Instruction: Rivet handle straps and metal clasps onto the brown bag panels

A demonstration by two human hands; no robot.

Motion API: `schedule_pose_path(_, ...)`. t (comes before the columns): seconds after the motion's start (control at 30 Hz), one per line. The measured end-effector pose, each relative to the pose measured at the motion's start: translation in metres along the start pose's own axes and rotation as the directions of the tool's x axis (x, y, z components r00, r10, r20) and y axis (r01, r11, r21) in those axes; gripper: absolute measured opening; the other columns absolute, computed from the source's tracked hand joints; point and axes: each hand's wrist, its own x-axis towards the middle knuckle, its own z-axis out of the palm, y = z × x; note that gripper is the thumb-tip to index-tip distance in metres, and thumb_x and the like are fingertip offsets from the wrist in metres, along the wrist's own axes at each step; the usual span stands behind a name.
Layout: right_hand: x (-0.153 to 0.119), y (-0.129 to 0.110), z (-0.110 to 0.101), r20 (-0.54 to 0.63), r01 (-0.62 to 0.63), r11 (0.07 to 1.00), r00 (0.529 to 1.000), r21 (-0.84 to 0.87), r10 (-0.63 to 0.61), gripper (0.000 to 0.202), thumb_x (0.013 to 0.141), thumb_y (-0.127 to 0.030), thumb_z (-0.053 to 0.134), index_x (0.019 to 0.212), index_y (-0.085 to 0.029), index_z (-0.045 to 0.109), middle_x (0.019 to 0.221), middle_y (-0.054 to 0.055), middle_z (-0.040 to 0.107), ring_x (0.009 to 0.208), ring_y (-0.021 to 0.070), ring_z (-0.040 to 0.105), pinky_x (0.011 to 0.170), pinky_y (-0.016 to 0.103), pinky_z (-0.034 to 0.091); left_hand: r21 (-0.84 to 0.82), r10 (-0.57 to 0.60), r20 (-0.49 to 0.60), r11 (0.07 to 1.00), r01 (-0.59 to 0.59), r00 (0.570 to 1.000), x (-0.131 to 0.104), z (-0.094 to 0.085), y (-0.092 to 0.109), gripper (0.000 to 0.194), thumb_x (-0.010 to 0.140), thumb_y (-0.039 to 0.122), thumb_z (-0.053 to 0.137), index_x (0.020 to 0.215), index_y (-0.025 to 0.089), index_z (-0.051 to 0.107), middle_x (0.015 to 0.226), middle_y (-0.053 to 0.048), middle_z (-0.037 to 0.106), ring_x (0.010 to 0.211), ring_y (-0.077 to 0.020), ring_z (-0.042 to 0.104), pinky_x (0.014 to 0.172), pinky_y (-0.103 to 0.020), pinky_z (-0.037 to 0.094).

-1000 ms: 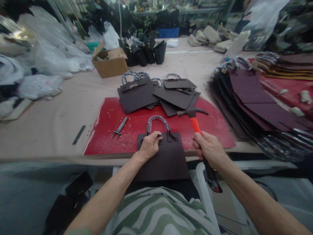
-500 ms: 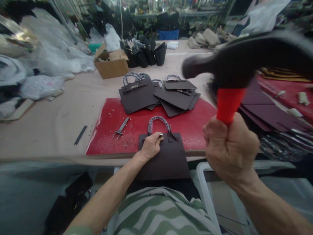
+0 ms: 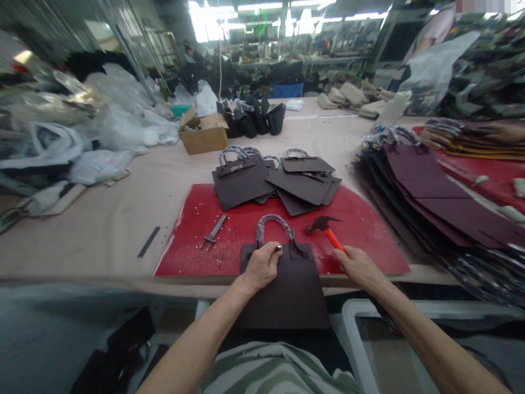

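A dark brown bag panel (image 3: 293, 295) with a plastic-wrapped handle (image 3: 274, 219) overhangs the front edge of the red mat (image 3: 353, 219). My left hand (image 3: 262, 266) rests on the panel's upper part, its fingers pinched round a small metal piece (image 3: 279, 247). Right of the panel, my right hand (image 3: 356, 264) is closed on the orange grip of a hammer (image 3: 334, 238), whose dark head is low over the mat. On the mat's left part lies a metal tool with prongs (image 3: 213, 232), near small scattered bits.
Several brown panels with wrapped handles (image 3: 241, 180) lie behind the mat. Maroon panels (image 3: 435, 180) are stacked at right. A cardboard box (image 3: 203, 137), plastic bags (image 3: 118, 126) and a white bin (image 3: 355, 323) surround the work. A person's hand (image 3: 508, 133) shows at far right.
My right hand has come down with the hammer from high in front of the camera to just above the mat. My left hand keeps its pinch. The view has tilted up.
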Motion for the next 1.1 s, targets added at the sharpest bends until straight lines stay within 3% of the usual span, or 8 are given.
schedule_pose_path(0.1, 0.013, 0.004, 0.012, -0.163, 0.031, 0.989, 0.985, -0.147, -0.055, 0.026, 0.094, -0.028, 0.042, 0.094, -0.011, 0.062, 0.094, 0.021, 0.065, 0.081, 0.0299, 0.062, 0.068, 0.038, 0.044, 0.017, 0.004, -0.004, 1.000, -0.004, 1.000, 0.001, -0.002, 0.002, 0.010, 0.096, 0.024, 0.050, 0.093, 0.023, 0.059, 0.084, -0.005, 0.067, 0.076, -0.0184, 0.066, 0.076, -0.030, 0.055)
schedule_pose_path(0.2, 0.013, -0.010, 0.033, -0.326, 0.224, 0.936, 0.893, -0.273, -0.309, 0.033, 0.094, -0.031, 0.047, 0.112, -0.009, 0.063, 0.118, 0.025, 0.061, 0.104, 0.0348, 0.059, 0.083, 0.045, 0.047, 0.020, -0.006, -0.010, 1.000, 0.006, 1.000, 0.000, -0.001, 0.003, 0.011, 0.097, 0.026, 0.050, 0.097, 0.022, 0.060, 0.087, -0.006, 0.069, 0.080, -0.0195, 0.067, 0.078, -0.031, 0.056)
schedule_pose_path(0.37, -0.005, -0.054, 0.088, -0.335, 0.489, 0.844, 0.775, -0.219, -0.536, 0.055, 0.092, -0.045, 0.058, 0.135, -0.011, 0.057, 0.141, 0.024, 0.051, 0.131, 0.0364, 0.046, 0.108, 0.051, 0.037, -0.127, -0.150, -0.042, 0.982, 0.143, 0.988, 0.003, 0.003, 0.008, 0.014, 0.096, 0.031, 0.053, 0.089, 0.022, 0.060, 0.084, -0.005, 0.070, 0.078, -0.0181, 0.068, 0.078, -0.032, 0.057)
schedule_pose_path(0.53, -0.014, -0.069, 0.108, -0.294, 0.438, 0.856, 0.810, -0.274, -0.508, 0.062, 0.094, -0.051, 0.053, 0.143, -0.013, 0.052, 0.148, 0.027, 0.045, 0.138, 0.0403, 0.039, 0.113, 0.058, 0.027, -0.437, -0.478, -0.321, 0.841, 0.320, 0.818, 0.022, -0.036, 0.001, 0.026, 0.095, 0.045, 0.049, 0.088, 0.020, 0.053, 0.075, -0.001, 0.066, 0.066, -0.0167, 0.070, 0.068, -0.031, 0.058)
schedule_pose_path(0.63, -0.014, -0.067, 0.105, -0.288, 0.436, 0.862, 0.817, -0.260, -0.500, 0.064, 0.093, -0.053, 0.052, 0.143, -0.014, 0.053, 0.149, 0.026, 0.045, 0.138, 0.0398, 0.039, 0.114, 0.058, 0.025, 0.013, -0.419, -0.369, 0.891, 0.455, 0.830, 0.039, -0.082, -0.017, 0.020, 0.088, 0.038, 0.059, 0.086, 0.019, 0.061, 0.076, -0.005, 0.068, 0.071, -0.0230, 0.070, 0.072, -0.036, 0.056)
schedule_pose_path(0.77, -0.013, -0.067, 0.104, -0.297, 0.420, 0.872, 0.824, -0.251, -0.483, 0.064, 0.093, -0.053, 0.052, 0.143, -0.013, 0.052, 0.148, 0.026, 0.045, 0.138, 0.0391, 0.039, 0.114, 0.056, 0.025, 0.606, -0.423, -0.366, 0.568, 0.557, 0.829, 0.049, -0.115, -0.038, 0.019, 0.085, 0.029, 0.064, 0.098, 0.017, 0.066, 0.085, -0.015, 0.072, 0.086, -0.0334, 0.071, 0.082, -0.045, 0.052)
schedule_pose_path(0.9, -0.015, -0.067, 0.104, -0.298, 0.431, 0.873, 0.823, -0.228, -0.484, 0.065, 0.093, -0.053, 0.053, 0.144, -0.014, 0.051, 0.149, 0.025, 0.045, 0.138, 0.0389, 0.038, 0.115, 0.056, 0.024, 0.765, -0.312, -0.283, 0.497, 0.409, 0.907, 0.042, -0.103, -0.033, 0.027, 0.091, 0.027, 0.056, 0.113, 0.015, 0.064, 0.107, -0.020, 0.068, 0.097, -0.0340, 0.068, 0.084, -0.044, 0.051)
schedule_pose_path(1.1, -0.016, -0.068, 0.103, -0.294, 0.438, 0.877, 0.827, -0.199, -0.479, 0.064, 0.093, -0.052, 0.053, 0.144, -0.012, 0.051, 0.150, 0.026, 0.043, 0.139, 0.0392, 0.037, 0.116, 0.056, 0.021, 0.588, -0.323, -0.151, 0.730, 0.348, 0.934, 0.035, -0.059, -0.013, 0.030, 0.090, 0.048, 0.059, 0.086, 0.019, 0.066, 0.088, -0.011, 0.067, 0.085, -0.0279, 0.065, 0.085, -0.041, 0.051)
